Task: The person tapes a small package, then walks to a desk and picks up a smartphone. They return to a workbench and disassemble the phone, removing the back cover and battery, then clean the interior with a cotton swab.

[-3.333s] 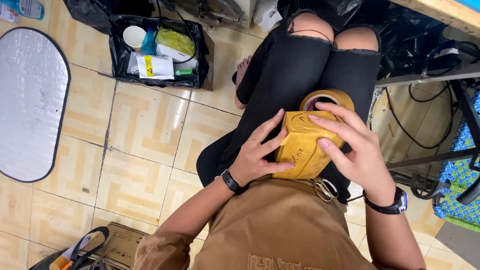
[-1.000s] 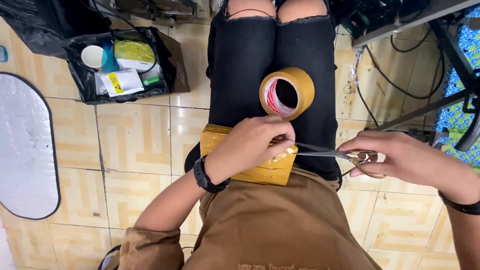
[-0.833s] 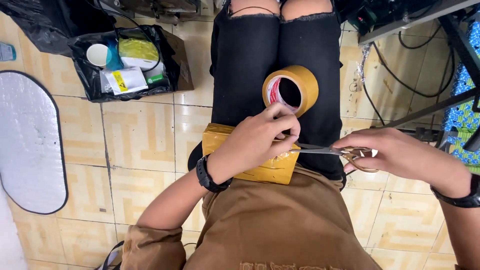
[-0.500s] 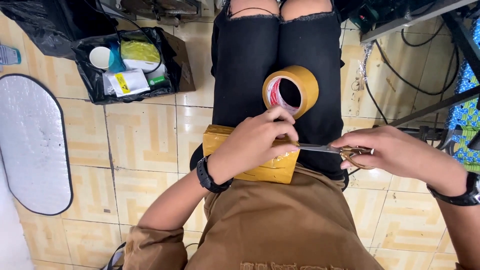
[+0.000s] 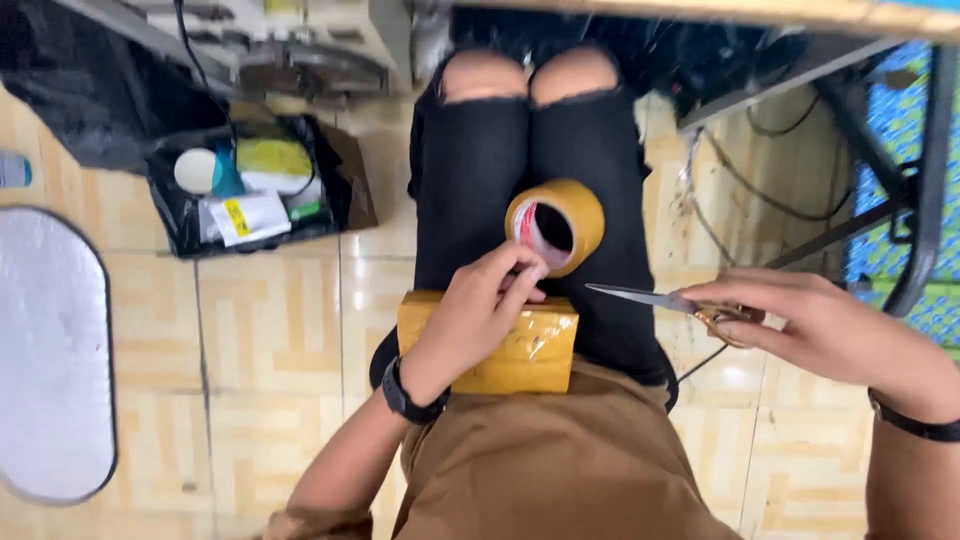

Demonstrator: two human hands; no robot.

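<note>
The small yellow rectangular parcel wrapped in glossy tape (image 5: 510, 350) is lying across the person's lap, on the black ripped trousers (image 5: 480, 190), its near edge touching the brown garment (image 5: 560, 450). The left hand (image 5: 475, 320) is resting on the parcel's top, fingers curled toward the far edge; its grip is loosely closed over the wrap, and it may be pinching a tape end, though the fingertips are too blurred to tell. The roll of tan packing tape (image 5: 557, 225) is standing on edge on the thighs, just beyond the parcel and touching or nearly touching the left fingertips.

The right hand (image 5: 800, 325) is holding the metal scissors with gold-coloured handles (image 5: 670, 300) out to the right, fingers closed about the handles, blades appearing shut and pointing left toward the roll, well apart from the parcel.

Handling judgement: the parcel is looking light and fairly stiff, boxy, with a slick taped surface; taking it by the two short ends is looking safer than pinching the glossy top. The roll is likely to tip or roll off the thighs.

Room: the lap is narrow, with drops to the tiled floor (image 5: 270, 340) on both sides. The open black box of supplies (image 5: 250, 190) is sitting on the floor to the left, and the metal desk frame (image 5: 850, 220) is crowding the right.
</note>
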